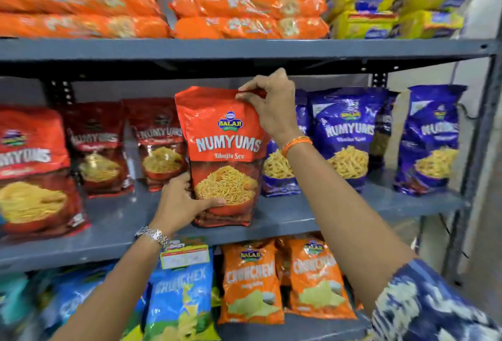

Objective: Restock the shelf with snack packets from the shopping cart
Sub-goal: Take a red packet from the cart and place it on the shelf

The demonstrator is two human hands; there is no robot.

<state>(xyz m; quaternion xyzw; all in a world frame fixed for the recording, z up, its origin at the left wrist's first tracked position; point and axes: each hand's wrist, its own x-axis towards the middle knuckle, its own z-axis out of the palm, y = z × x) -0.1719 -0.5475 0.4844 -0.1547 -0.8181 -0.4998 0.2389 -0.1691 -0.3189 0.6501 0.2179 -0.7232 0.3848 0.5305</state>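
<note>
An orange-red Numyums Bhujia Sev packet point(225, 134) stands upright at the front of the grey middle shelf point(298, 218). My left hand point(180, 202) grips its lower left side, thumb across the front. My right hand point(271, 104) pinches its top right corner. More red Numyums packets point(160, 145) stand behind and to the left of it. The shopping cart is out of view.
Blue Numyums packets point(350, 134) fill the right of the same shelf. Flat orange packs point(250, 14) and yellow-blue packs point(394, 3) lie on the upper shelf. Orange Crunchem packets point(252, 281) and blue Crunchex packets point(182, 294) stand below. A grey upright post point(483, 136) frames the right side.
</note>
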